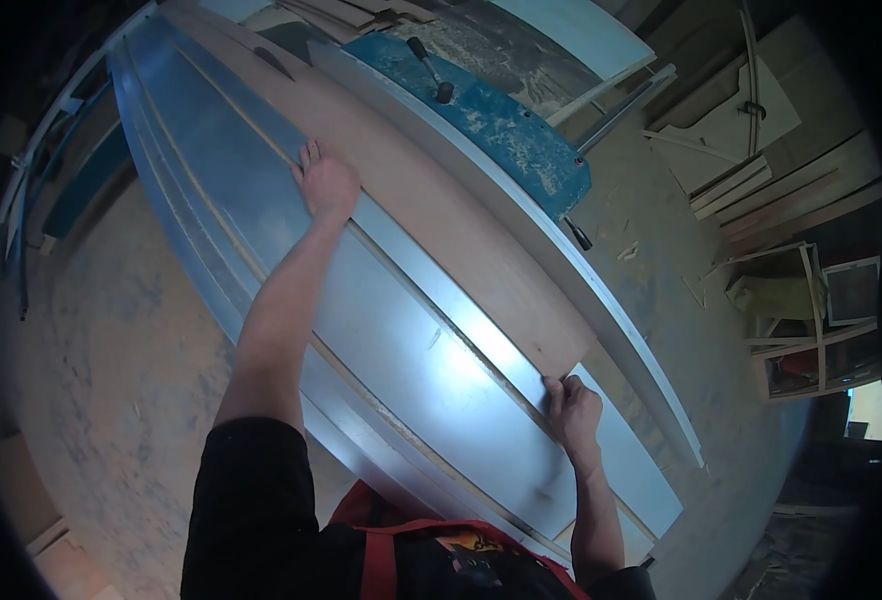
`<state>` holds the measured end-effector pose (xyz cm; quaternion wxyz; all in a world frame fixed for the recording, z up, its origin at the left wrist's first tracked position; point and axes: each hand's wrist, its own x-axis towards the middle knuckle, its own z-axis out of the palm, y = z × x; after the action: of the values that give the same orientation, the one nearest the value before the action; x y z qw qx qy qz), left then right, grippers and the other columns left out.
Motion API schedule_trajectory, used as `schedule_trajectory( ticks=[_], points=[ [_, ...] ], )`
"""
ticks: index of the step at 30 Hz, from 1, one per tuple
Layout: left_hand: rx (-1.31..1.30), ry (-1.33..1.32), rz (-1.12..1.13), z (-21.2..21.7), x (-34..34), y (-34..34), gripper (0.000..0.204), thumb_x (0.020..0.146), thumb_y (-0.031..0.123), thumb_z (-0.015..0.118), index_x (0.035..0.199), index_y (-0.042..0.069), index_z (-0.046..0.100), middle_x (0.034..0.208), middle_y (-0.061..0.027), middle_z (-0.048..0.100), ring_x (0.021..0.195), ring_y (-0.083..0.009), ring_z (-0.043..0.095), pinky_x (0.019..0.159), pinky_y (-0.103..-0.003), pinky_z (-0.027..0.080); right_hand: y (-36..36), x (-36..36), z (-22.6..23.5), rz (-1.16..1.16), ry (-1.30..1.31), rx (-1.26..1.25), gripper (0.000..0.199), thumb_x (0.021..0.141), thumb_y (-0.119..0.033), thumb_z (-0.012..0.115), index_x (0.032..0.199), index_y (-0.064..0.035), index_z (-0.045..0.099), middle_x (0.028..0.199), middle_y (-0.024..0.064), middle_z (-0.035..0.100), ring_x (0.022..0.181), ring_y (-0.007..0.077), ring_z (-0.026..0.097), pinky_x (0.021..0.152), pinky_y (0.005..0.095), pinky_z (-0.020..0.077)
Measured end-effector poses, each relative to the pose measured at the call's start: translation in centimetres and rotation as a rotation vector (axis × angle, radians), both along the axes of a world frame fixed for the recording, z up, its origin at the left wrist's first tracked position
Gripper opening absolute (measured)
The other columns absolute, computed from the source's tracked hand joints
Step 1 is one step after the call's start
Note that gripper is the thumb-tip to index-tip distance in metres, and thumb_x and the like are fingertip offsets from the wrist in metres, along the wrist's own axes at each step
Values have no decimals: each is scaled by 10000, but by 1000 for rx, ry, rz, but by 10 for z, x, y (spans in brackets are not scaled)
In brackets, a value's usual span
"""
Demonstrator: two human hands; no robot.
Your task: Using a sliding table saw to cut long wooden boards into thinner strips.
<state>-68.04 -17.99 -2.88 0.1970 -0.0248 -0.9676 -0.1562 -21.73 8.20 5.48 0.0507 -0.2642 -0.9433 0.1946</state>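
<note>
Looked like mid-push: long brown board (431, 210) lay flat on the shiny metal saw table (381, 330), w/ its long edge along the table's thin groove. Left hand (327, 183) pressed flat on the board's edge, far up the table, fingers (310, 156) spread out & straight, not wrapped round anything. Right hand (573, 408) sat at the board's near end, at the corner close to the body, fingers (558, 390) curled tight, pinching or pushing that end; couldn't tell if thumb was under the wood. Blue sawdust-covered top (501, 125) w/ a black-handled tool (429, 68) lay on the far side of the board from the table. Wood scraps (751, 190) & sawdust floor off to the right of the table. Next move prob. called for a slow, even push from the near end, w/ the flat hand keeping the board snug & straight, fingers well off any blade.
</note>
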Motion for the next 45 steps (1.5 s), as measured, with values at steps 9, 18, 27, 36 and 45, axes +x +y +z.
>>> schedule_trajectory(
  ticks=[9,18,27,36,45],
  points=[
    [49,-1,-163,-131,-457,-49,649,856,224,655,1419,-50,484,1463,-186,508,1415,-342,415,1156,-553,335,-105,-438,-128,-69,-16,91,358,963,-297,713,775,5,669,623,217,635,556,391,644,550,457,495],
    [66,-99,-164,-127,-632,-153,649,924,254,602,1480,-43,446,1536,-192,450,1454,-359,371,1219,-556,231,-218,-612,-126,-128,-13,153,356,987,-298,680,803,7,663,640,233,637,584,416,648,569,469,503],
    [-117,22,-370,-78,-568,-273,554,954,243,580,1471,71,484,1529,-183,448,1442,-387,373,1190,-632,229,-293,-600,-90,-94,8,172,323,997,-286,665,841,-3,653,718,219,680,640,418,670,596,472,524],
    [-103,10,-367,-73,-591,-298,463,980,213,530,1426,87,521,1490,-106,495,1404,-357,428,1158,-652,282,-324,-606,-106,-143,25,136,337,1008,-311,634,879,-2,670,736,237,674,679,420,679,628,477,525],
    [-138,175,-340,-47,-539,-330,363,972,179,507,1308,70,590,1378,-113,576,1308,-336,522,1098,-634,366,-343,-559,-80,-149,-11,127,354,1014,-342,625,898,-11,669,739,222,686,676,421,680,630,478,534]
  ],
)
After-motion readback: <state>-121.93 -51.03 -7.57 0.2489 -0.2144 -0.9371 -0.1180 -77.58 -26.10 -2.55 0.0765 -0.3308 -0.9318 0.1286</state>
